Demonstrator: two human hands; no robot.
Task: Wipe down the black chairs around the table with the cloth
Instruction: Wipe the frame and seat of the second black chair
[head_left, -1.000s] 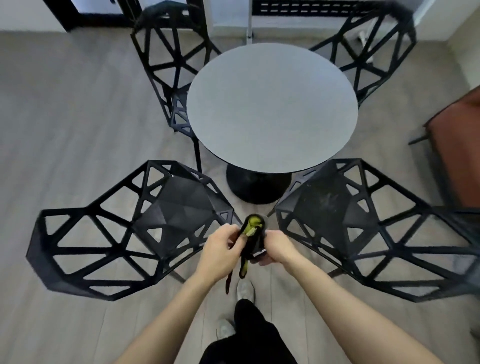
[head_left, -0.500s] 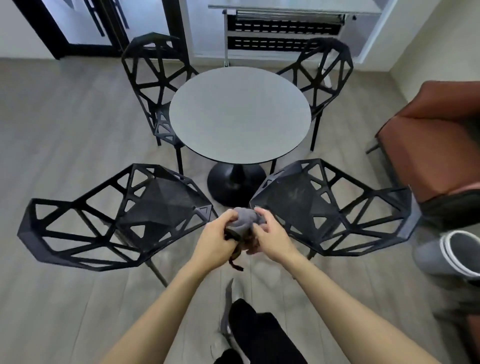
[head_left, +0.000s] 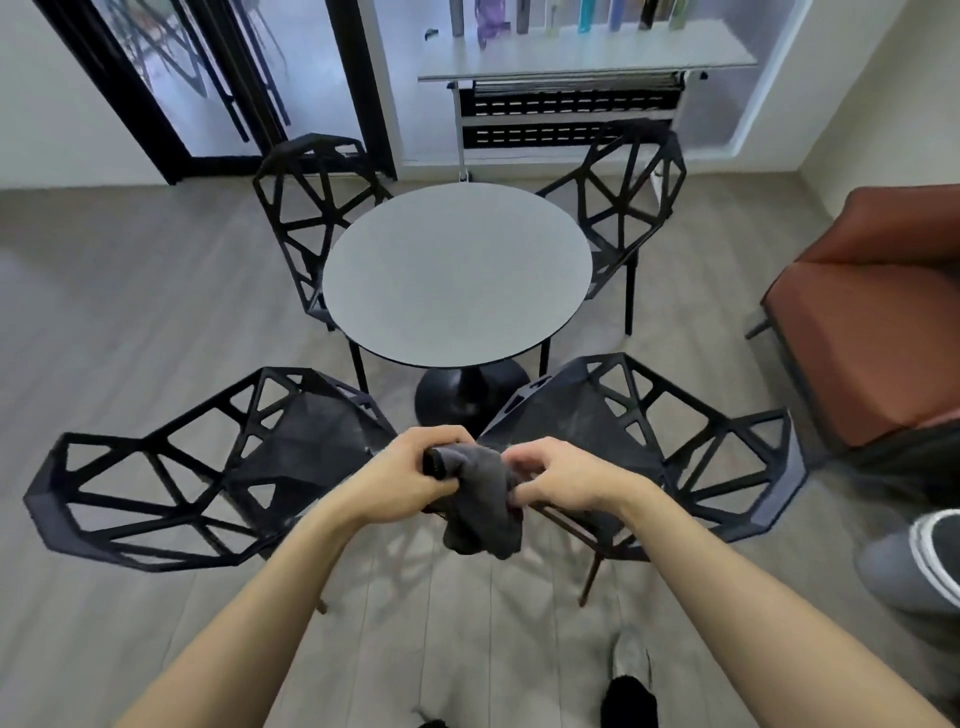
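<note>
Both hands hold a dark grey cloth (head_left: 480, 506) in front of me, between the two near chairs. My left hand (head_left: 410, 475) grips its upper left part together with a small black object. My right hand (head_left: 558, 478) pinches the cloth's right side, and the rest hangs down bunched. A black lattice chair (head_left: 171, 478) stands at the near left and another (head_left: 675, 457) at the near right. Two more black chairs, one (head_left: 306, 208) at the far left and one (head_left: 628, 208) at the far right, stand behind the round grey table (head_left: 457, 275).
A rust-brown upholstered seat (head_left: 872, 322) stands at the right. A grey and white shoe of another person (head_left: 924, 561) shows at the right edge. A folding table (head_left: 571, 67) stands against the back wall, and a glass door with a black frame (head_left: 208, 78) is at the back left. My own foot (head_left: 631, 660) is on the wooden floor.
The view has pulled back and tilted up, so the whole table and far chairs show. The yellow-green item seen a second ago is out of sight, and the grey cloth now hangs unfurled between my hands.
</note>
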